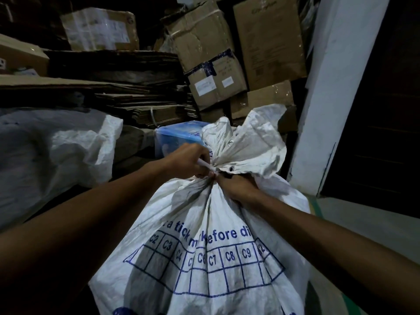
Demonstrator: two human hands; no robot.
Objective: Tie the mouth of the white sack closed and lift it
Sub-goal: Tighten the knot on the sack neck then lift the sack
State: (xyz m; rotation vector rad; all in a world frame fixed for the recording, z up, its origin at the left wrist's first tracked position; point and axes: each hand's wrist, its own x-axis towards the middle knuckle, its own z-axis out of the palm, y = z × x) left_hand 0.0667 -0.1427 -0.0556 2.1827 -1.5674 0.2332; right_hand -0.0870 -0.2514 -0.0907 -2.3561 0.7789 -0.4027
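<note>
From the head camera, the white sack [204, 258] stands near and centre, printed with a blue grid and lettering, its mouth gathered into a tight neck with the loose top flaring up to the far right. The left hand [188, 160] has its fingers [201, 172] curled round a white tie [205, 165] at the left of the neck. The right hand [236, 186] grips the bunched fabric just right of the neck, fingers closed on it, and the two hands nearly touch. A second white sack [54, 146] lies at left, a blue plastic container [177, 137] just behind the neck, stacked cardboard boxes [211, 57] beyond, a white pillar [336, 87] at right
</note>
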